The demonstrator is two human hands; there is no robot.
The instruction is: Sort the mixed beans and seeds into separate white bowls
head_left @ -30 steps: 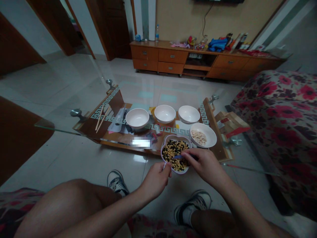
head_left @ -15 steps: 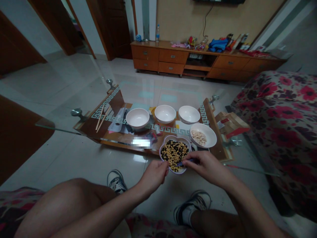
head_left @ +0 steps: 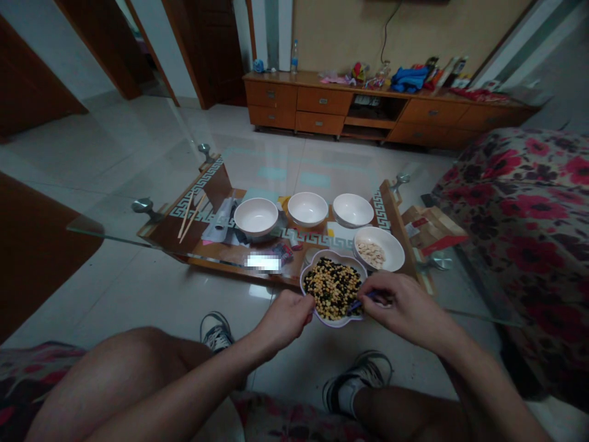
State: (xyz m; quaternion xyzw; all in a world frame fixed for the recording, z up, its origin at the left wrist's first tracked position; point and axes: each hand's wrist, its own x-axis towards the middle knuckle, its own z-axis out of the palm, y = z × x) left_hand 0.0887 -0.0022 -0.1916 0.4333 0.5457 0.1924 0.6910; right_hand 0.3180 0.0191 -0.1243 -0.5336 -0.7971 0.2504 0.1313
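A petal-shaped white bowl with a purple rim (head_left: pixel 302 279) holds mixed black and yellow beans (head_left: pixel 332 287) at the front edge of the glass table. My left hand (head_left: pixel 291 316) is closed on the bowl's near-left rim. In my right hand (head_left: pixel 393 301), a slim purple utensil (head_left: pixel 356 304) is pinched, its tip among the beans on the right side; its exact kind is hard to make out. Just behind my right hand stands a white bowl (head_left: pixel 392 250) with pale, flat pieces (head_left: pixel 370 253) in it.
Three white bowls (head_left: pixel 256 217) stand in a row farther back on the glass table (head_left: pixel 151 166). Wooden chopsticks (head_left: pixel 191 216) lie at the left. A brown paper bag (head_left: pixel 435 227) is at the right, near a flower-patterned sofa (head_left: pixel 529 184). A low cabinet (head_left: pixel 322 110) lines the wall.
The purple utensil and my right hand have shifted right across the beans. The petal-shaped bowl sits slightly farther right in view, with my left hand still on its rim.
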